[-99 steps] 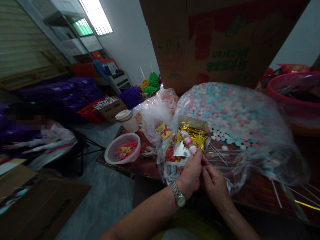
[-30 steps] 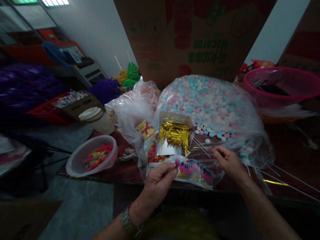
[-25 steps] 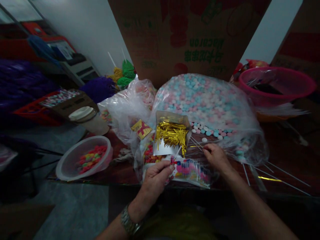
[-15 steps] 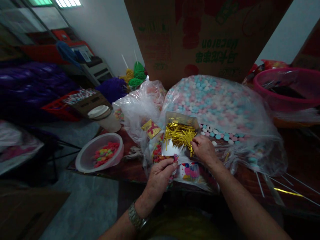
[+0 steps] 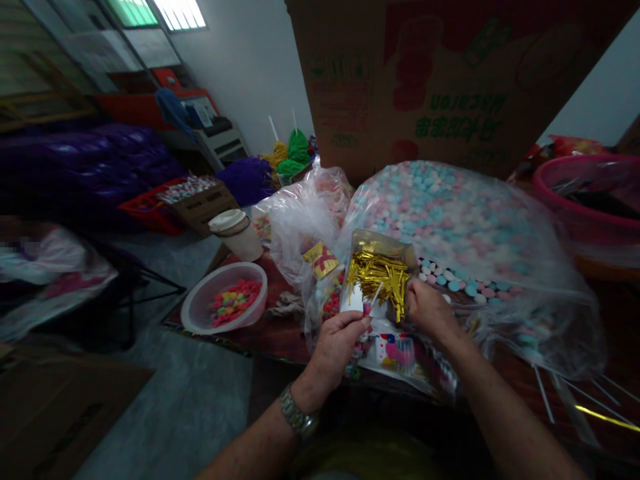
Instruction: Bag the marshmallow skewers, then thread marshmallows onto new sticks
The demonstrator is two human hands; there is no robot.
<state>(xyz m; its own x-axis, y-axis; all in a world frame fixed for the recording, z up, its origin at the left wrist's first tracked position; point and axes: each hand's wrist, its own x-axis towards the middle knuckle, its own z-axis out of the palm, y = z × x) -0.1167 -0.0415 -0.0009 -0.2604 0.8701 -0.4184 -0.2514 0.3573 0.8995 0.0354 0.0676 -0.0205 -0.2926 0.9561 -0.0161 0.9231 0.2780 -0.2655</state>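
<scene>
From the head view, I see that the right hand (image 5: 433, 310) has moved: half a second ago its fingertips were over the right part of the gold ties (image 5: 377, 267), and now they are at the right edge of the box (image 5: 383, 241) holding them, in the middle of the frame. The fingers are curled in tightly; I cannot tell whether a tie is pinched in them. The left hand (image 5: 337, 343), just below the box, is closed in a pinch, as before, on the gathered end of a wrapped candy (image 5: 357, 357), which hangs under the fist while its white stick (image 5: 377, 293) pokes up in front of the ties. At the left edge, more of a seated person (image 5: 55, 267) shows than half a second ago. Left of centre, a translucent bowl (image 5: 193, 307) holds red, yellow and green candies (image 5: 235, 303); behind it stands a lidded tub (image 5: 240, 240). Right of centre, a big clear bag (image 5: 440, 193) bulges with pink, blue and white discs, some lying near its front. At the far right, a pink basin (image 5: 575, 213) contains clear plastic and something dark.
</scene>
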